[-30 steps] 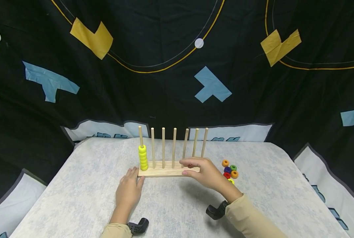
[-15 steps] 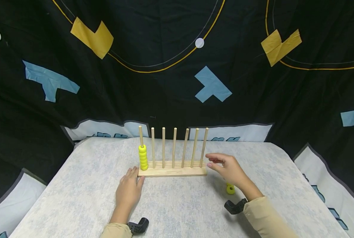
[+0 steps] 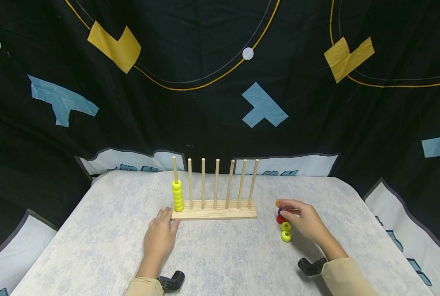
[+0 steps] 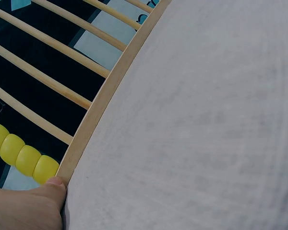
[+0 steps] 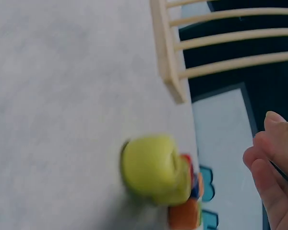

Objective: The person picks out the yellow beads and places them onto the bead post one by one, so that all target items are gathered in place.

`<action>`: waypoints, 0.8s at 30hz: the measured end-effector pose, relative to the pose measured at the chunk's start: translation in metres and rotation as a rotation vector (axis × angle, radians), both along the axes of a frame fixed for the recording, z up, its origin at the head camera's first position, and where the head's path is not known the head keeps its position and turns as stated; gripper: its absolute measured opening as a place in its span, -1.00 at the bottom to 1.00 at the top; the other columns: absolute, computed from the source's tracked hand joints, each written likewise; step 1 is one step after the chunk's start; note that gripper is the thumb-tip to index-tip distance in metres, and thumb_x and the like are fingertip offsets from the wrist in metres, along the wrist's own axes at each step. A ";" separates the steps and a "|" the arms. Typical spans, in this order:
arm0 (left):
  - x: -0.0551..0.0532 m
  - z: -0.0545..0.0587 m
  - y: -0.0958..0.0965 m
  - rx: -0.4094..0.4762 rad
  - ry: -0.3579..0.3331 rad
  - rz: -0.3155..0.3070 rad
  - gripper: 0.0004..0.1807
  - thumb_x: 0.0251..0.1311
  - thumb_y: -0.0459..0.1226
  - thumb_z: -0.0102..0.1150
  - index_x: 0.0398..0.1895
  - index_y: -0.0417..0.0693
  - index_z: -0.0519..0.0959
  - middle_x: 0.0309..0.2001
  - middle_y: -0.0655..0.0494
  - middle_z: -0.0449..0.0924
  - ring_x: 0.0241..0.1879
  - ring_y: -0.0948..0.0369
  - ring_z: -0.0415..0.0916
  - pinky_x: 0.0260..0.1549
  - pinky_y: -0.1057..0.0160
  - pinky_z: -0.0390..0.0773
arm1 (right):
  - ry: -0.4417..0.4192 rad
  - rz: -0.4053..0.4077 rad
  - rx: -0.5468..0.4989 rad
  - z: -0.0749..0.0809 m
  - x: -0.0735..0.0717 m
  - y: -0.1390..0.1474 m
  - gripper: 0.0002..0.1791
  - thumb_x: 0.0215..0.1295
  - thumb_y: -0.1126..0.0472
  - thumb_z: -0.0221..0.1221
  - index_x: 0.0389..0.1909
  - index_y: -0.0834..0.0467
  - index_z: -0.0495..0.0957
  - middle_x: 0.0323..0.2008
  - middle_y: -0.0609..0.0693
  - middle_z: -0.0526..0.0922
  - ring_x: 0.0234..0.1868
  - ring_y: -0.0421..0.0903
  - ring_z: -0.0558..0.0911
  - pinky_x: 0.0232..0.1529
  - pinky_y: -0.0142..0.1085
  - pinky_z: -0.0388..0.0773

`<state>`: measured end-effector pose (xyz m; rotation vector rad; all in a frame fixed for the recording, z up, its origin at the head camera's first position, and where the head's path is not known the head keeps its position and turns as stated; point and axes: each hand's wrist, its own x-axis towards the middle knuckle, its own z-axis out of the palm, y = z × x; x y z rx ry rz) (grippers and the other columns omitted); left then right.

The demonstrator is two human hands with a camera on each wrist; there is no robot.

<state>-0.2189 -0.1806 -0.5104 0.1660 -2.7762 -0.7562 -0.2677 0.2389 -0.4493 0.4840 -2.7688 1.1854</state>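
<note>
A wooden peg stand with several upright pegs stands mid-table. Its leftmost peg carries a stack of yellow beads; the other pegs are bare. My left hand rests at the stand's left end, with the thumb touching the front corner, as the left wrist view shows. To the right of the stand, my right hand is over loose beads, fingers relaxed and thumb apart, nothing visibly held. Two yellow beads, a red bead, a blue bead and an orange bead show beside it; the hand hides others.
A pale mottled cloth covers the table. Behind it hangs a black curtain with blue and yellow tape pieces. Each wrist wears a black camera mount; the right one hangs close over the cloth.
My right hand has moved right, from in front of the stand's right part to over the loose beads, uncovering the stand's right end. The left hand has stayed put.
</note>
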 end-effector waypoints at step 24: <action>0.000 -0.001 0.000 0.006 -0.003 -0.001 -0.39 0.46 -0.09 0.02 0.42 -0.29 0.30 0.45 -0.23 0.26 0.50 -0.15 0.12 0.49 -0.17 0.09 | -0.098 -0.011 0.045 -0.035 0.011 0.029 -0.65 0.27 0.24 0.33 0.07 0.17 0.64 0.03 0.07 0.71 -0.03 -0.07 0.70 0.00 -0.32 0.68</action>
